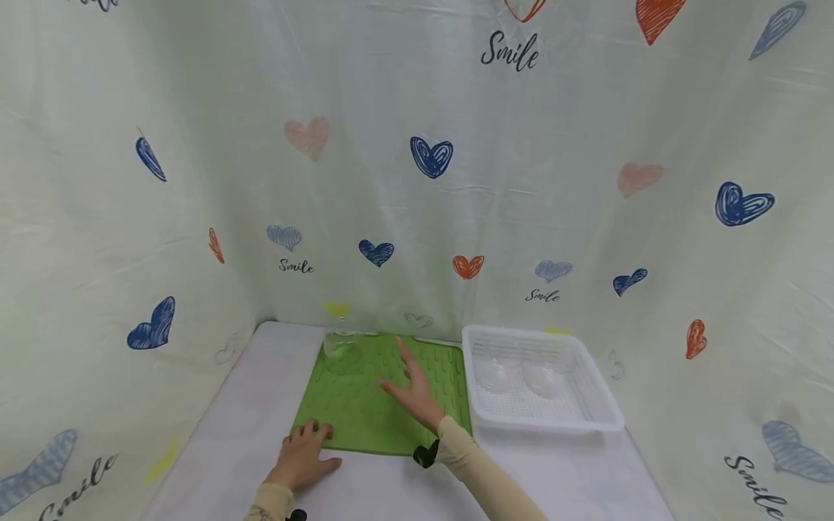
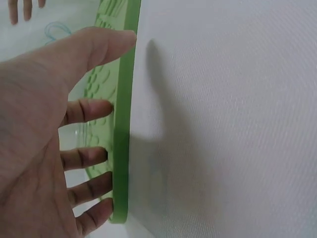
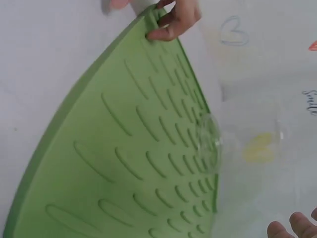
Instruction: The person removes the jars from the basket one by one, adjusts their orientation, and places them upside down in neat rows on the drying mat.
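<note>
A green textured mat lies on the white table. My left hand is at its near left corner, fingertips resting on the mat's edge and thumb spread away from it, as the left wrist view shows. Over the mat's middle my right hand is held with fingers extended and nothing in it; only its fingertips show in the right wrist view. A clear glass vessel stands at the mat's back left, its exact shape hard to make out.
To the right of the mat sits a white plastic basket with clear glass vessels inside. A pale curtain printed with hearts closes off the back and both sides of the table.
</note>
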Motion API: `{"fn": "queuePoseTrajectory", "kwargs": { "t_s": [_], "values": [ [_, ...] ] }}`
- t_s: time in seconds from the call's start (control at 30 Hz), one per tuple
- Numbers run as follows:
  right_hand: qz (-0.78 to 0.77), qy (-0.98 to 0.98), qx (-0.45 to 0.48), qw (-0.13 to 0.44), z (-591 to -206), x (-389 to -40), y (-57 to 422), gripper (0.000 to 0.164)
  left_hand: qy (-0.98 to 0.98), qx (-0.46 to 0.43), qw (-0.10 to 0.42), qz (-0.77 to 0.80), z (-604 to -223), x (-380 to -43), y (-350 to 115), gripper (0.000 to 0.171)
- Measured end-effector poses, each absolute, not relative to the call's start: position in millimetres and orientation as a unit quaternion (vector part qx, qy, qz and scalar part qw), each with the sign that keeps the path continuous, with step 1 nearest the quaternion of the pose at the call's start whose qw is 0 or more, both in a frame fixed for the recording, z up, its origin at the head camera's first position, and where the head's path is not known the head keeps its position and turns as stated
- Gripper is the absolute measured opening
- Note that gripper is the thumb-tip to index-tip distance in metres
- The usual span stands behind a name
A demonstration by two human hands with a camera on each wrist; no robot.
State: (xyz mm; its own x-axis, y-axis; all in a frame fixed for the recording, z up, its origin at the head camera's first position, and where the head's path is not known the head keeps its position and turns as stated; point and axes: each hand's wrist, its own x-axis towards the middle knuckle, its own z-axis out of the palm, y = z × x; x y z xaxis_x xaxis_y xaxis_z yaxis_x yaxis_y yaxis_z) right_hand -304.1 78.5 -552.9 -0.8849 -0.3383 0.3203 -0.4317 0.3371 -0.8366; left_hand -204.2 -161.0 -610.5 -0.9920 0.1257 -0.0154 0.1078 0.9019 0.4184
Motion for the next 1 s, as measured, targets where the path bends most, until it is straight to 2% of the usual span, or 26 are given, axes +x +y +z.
{"fn": "queuePoseTrajectory", "kwargs": {
  "t_s": [0.27, 0.47, 1.0],
  "values": [
    [0.577, -0.787, 0.191, 0.106, -524, -255, 110, 0.087, 0.976, 0.063, 0.010, 0.208, -609, -204, -157, 0.054],
    [0.574, -0.791, 0.169, 0.131, -506, -221, 138, 0.087, 0.976, 0.068, 0.003, 0.205, -609, -203, -157, 0.052],
    [0.605, -0.771, 0.062, 0.192, -513, -196, 218, 0.097, 0.976, 0.074, 0.025, 0.204, -613, -205, -161, 0.047]
  ]
}}
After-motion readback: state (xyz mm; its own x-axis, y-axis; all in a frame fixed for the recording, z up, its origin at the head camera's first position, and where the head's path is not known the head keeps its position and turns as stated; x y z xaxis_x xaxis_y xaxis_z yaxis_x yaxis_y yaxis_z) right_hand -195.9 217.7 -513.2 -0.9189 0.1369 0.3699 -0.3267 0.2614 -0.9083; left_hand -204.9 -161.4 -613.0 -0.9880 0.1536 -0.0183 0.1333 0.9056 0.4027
